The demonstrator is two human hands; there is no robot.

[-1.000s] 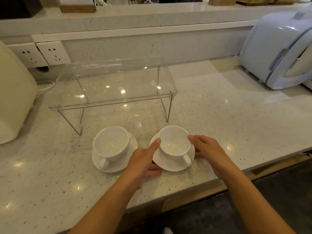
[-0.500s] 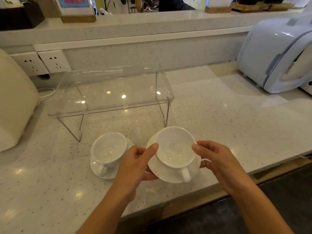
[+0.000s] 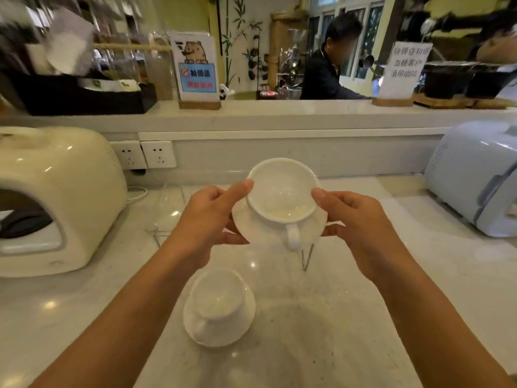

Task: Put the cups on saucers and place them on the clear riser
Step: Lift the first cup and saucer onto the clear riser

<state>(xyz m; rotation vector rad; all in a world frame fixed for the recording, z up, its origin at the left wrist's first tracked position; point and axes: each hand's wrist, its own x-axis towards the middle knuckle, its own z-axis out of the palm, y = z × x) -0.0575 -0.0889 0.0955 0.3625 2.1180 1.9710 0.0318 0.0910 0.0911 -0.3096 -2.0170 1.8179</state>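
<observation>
Step in hand: the first cup-and-saucer set is judged to be in transit to the clear riser (image 3: 167, 211); nothing is seen on the riser.
Left hand (image 3: 205, 219): closed on the carried saucer (image 3: 279, 228), thumb pressed to the cup rim, fingers under the saucer edge.
Right hand (image 3: 361, 228): closed likewise on the opposite side, thumb on the rim, fingers beneath.
Carried cup (image 3: 281, 191): seated on its saucer, held level between both hands, handle turned toward the wearer, above the surface (image 3: 349, 317).
Second cup (image 3: 219, 298): seated on the second saucer (image 3: 221, 329), below and between the forearms, untouched.
Riser position: beyond and beneath the hands, largely hidden; one wire leg (image 3: 307, 257) is seen under the carried saucer.
Next move: a level lowering onto the riser top is called for, room being left for the second set.
Count: cups, two; saucers, two; risers, one.
</observation>
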